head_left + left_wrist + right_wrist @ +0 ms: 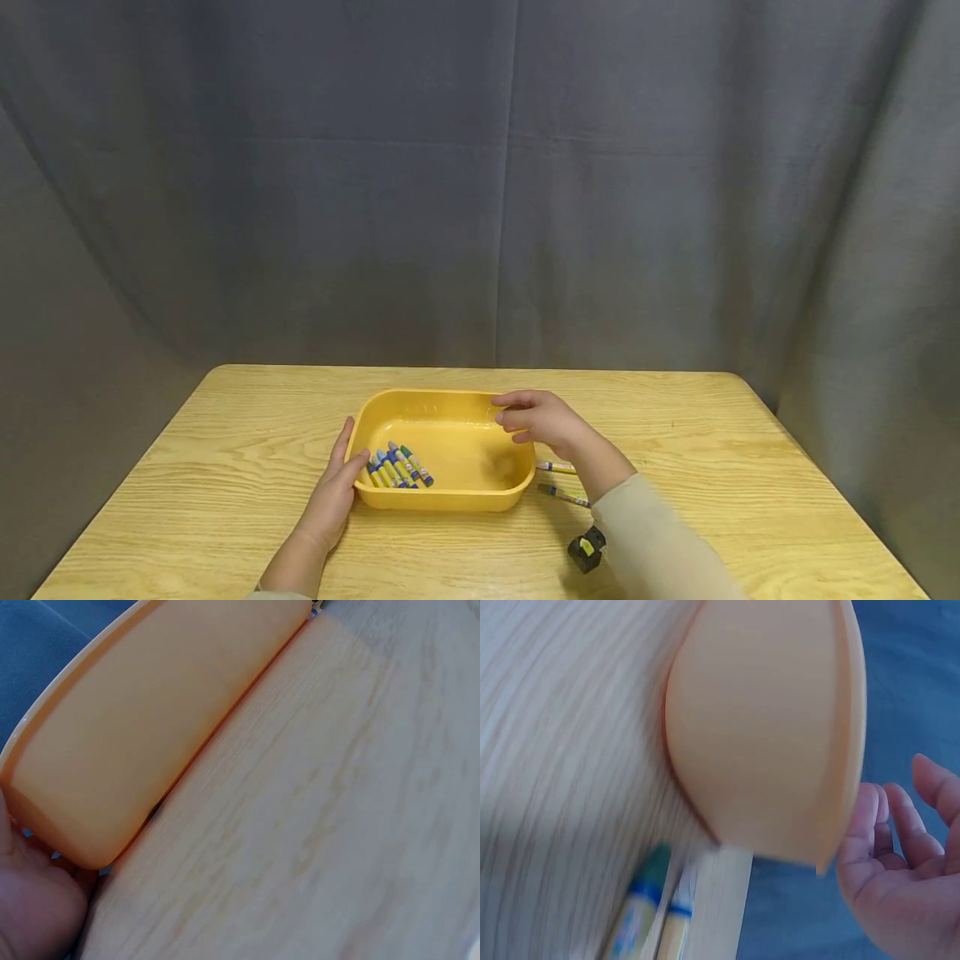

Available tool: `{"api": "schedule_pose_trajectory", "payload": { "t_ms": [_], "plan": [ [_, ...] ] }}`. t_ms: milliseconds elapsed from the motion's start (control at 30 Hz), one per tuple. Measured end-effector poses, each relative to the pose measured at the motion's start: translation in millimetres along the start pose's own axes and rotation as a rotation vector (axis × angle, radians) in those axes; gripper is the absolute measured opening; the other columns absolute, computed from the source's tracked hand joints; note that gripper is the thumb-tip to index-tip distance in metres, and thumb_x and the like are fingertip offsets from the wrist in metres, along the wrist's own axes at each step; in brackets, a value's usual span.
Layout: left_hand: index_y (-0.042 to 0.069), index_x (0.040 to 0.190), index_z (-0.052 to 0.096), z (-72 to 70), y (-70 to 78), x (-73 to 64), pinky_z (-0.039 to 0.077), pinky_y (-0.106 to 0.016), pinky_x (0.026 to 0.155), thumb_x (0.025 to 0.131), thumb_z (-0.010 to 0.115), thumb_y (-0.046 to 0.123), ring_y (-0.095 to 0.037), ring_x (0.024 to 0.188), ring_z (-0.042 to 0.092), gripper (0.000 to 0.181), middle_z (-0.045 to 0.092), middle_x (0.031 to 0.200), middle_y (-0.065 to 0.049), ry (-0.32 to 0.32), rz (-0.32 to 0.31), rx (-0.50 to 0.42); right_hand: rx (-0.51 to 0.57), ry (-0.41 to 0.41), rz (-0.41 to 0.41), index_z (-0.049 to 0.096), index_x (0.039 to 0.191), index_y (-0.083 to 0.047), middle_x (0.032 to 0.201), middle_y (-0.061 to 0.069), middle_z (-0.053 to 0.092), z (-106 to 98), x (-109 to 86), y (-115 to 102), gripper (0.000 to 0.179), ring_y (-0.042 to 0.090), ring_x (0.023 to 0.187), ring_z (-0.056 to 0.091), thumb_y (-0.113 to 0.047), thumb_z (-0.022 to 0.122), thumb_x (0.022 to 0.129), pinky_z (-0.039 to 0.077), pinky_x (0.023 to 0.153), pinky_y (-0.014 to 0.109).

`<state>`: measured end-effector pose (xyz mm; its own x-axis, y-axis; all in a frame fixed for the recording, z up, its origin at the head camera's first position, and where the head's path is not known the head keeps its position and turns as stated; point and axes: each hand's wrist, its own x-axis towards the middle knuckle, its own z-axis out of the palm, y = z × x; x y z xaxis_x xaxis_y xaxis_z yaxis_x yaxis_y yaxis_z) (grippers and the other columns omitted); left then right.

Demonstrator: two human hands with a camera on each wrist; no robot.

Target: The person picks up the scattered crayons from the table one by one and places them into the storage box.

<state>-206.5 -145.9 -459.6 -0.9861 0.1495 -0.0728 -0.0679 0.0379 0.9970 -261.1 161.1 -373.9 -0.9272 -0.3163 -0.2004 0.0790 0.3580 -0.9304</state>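
Note:
A yellow plastic tray (442, 500) stands on the wooden table, several crayons (397, 467) with yellow and blue wrappers lying together in its left front corner. My left hand (335, 492) holds the tray's left side, thumb over the rim and fingers along the outer wall; part of this hand also shows in the left wrist view. Over the tray's right rim hovers my right hand (540, 418), fingers loosely bent with nothing between them. Right of the tray, below that hand, lie a green-tipped crayon (564, 495) and a pale-tipped crayon (557, 467), both partly hidden by the right arm.
A small black block (587, 550) with a yellow patch shows beside the right sleeve. Grey curtains (480, 208) hang behind the table (262, 433) and at both its sides.

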Motion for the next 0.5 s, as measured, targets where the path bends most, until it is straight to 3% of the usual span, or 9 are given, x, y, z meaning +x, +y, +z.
{"api": "schedule_pose_trajectory", "payload": {
  "t_ms": [200, 500],
  "plan": [
    [0.026, 0.157, -0.013, 1.2, -0.2, 0.1, 0.007, -0.057, 0.123, 0.107, 0.032, 0.032, -0.039, 0.152, -0.003, 0.068, -0.007, 0.166, -0.013, -0.008, 0.004, -0.015, -0.012, 0.066, 0.016, 0.055, 0.135, 0.001, 0.133, 0.022, 0.059, -23, -11.8, 12, 0.044, 0.035, 0.117, 0.06, -0.016, 0.062, 0.094, 0.053, 0.098, 0.047],
    [0.03, 0.157, -0.012, 0.2, -1.0, 0.1, 0.001, -0.059, 0.122, 0.107, 0.032, 0.033, -0.038, 0.152, -0.008, 0.067, -0.007, 0.166, -0.01, 0.005, -0.022, -0.007, -0.102, 0.131, 0.07, 0.057, 0.132, 0.001, 0.129, 0.02, 0.061, -39, -27.6, 38, 0.042, 0.033, 0.114, 0.061, -0.017, 0.061, 0.095, 0.056, 0.091, 0.043]
  ]
}}
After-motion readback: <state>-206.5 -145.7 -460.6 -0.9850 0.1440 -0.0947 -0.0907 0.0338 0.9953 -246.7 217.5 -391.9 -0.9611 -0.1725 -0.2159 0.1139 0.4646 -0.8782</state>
